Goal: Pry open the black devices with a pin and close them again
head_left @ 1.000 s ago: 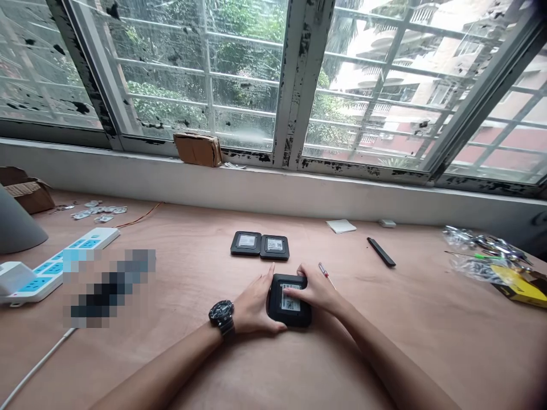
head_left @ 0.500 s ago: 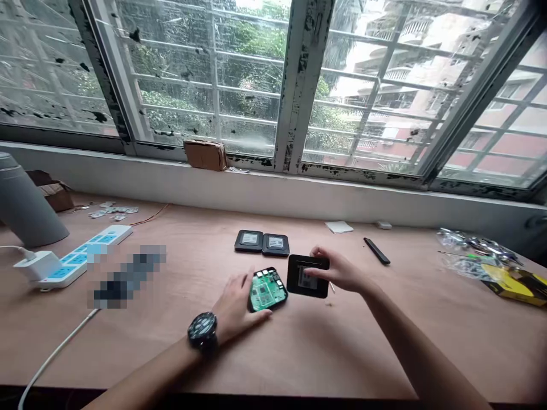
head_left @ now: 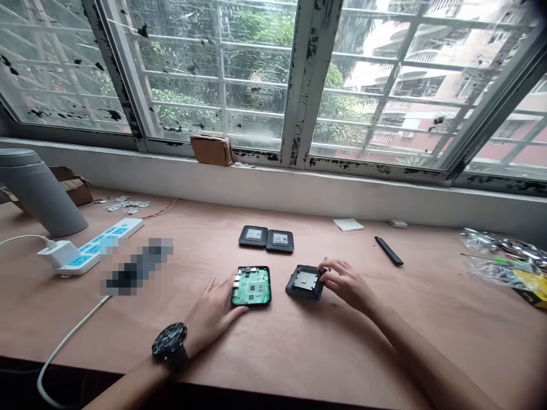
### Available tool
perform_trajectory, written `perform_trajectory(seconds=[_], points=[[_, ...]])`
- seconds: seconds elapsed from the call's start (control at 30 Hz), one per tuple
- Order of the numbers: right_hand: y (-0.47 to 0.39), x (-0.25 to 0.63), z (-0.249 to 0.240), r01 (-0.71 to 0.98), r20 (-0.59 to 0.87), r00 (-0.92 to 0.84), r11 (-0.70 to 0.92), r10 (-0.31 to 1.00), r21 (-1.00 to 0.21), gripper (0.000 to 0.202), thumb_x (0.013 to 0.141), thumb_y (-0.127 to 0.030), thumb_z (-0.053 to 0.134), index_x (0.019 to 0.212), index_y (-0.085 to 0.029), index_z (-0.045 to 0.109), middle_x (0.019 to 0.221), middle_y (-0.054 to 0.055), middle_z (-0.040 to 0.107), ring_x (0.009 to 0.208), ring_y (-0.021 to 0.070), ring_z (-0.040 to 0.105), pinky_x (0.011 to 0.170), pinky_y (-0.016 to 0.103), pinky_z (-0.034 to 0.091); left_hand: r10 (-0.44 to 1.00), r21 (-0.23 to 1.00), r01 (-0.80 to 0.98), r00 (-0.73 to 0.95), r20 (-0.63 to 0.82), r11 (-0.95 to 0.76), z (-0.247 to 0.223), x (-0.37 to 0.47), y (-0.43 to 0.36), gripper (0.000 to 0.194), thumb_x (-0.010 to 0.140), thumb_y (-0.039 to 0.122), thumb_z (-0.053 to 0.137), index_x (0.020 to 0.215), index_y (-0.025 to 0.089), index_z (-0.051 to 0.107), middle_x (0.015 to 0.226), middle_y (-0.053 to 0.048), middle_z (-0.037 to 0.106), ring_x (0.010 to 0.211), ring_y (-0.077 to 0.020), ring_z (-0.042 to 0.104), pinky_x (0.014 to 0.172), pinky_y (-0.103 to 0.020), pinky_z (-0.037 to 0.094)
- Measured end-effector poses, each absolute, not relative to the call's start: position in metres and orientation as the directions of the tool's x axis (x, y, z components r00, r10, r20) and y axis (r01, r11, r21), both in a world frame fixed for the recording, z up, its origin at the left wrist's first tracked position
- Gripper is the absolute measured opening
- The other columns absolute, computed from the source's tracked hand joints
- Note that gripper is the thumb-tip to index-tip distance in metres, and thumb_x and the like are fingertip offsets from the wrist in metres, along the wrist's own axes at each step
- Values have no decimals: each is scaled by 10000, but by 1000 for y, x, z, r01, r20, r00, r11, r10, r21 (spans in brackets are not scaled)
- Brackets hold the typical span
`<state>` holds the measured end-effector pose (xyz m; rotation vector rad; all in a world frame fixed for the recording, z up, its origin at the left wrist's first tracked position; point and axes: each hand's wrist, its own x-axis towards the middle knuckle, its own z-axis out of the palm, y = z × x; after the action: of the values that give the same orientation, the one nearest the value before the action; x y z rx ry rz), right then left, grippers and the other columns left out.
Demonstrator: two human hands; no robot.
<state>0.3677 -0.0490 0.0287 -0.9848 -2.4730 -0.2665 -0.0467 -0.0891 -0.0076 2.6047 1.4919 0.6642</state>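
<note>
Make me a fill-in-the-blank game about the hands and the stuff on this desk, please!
1. The left hand rests against a black case, and the circuit board in it is ____.
2. The watch is on the person's ____ wrist.
3. The right hand holds the black cover, which is ____ of the circuit board.
4. Farther back, ____ black squares lie side by side.

Missing words: green; left; right; two.

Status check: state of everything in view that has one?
Black square case with green circuit board: open, board exposed
Black square plastic cover: separate from case, inner side showing, right edge in right hand
Two black square labelled pieces: flat, labels up
White rectangular plastic power strip: white adapter plugged in
</note>
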Motion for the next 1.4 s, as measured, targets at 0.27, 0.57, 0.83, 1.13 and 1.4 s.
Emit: perform_trajectory(seconds=[0.27,0.57,0.83,1.13,1.4], points=[[-51,378,11,730,456,-550,668,699,-143,234,1014,-227,526,923,-255,739,1057,78,661,762,172,669,674,296,547,811,336,743,478,338,-578,-14,-14,-66,825,1002,470,563,1639,246,90,1607,-117,392,1424,-334,464,1219,-555,314],[-47,387,3,695,326,-538,628,777,-351,253,1029,-240,456,1048,-265,707,1187,84,664,905,202,709,783,340,584,812,225,784,528,247,-578,-10,-18,-69,936,988,603,528,1644,205,-10,1645,-139,300,1487,-337,362,1223,-556,297],[-50,390,13,740,260,-413,488,873,-463,454,996,-443,559,1431,-321,523,1424,103,575,1301,301,573,1063,492,509,812,79,812,564,147,-578,-17,-53,-67,882,981,692,451,1646,261,63,1680,-70,171,1540,-346,222,1243,-548,217],[-49,386,5,741,78,-536,513,840,-433,1236,678,-685,821,1638,-287,152,1686,121,231,1558,404,109,1258,631,126,811,151,797,567,146,-585,-16,-49,-68,839,987,656,481,1641,308,87,1683,-54,153,1542,-354,201,1248,-567,186],[-53,385,10,728,109,-445,430,889,-533,1143,726,-577,826,1627,-263,195,1650,187,286,1528,427,223,1210,630,265,758,477,674,652,-25,-564,18,-58,-22,1149,826,689,711,1643,221,53,1662,-144,175,1506,-327,303,1191,-451,377]])
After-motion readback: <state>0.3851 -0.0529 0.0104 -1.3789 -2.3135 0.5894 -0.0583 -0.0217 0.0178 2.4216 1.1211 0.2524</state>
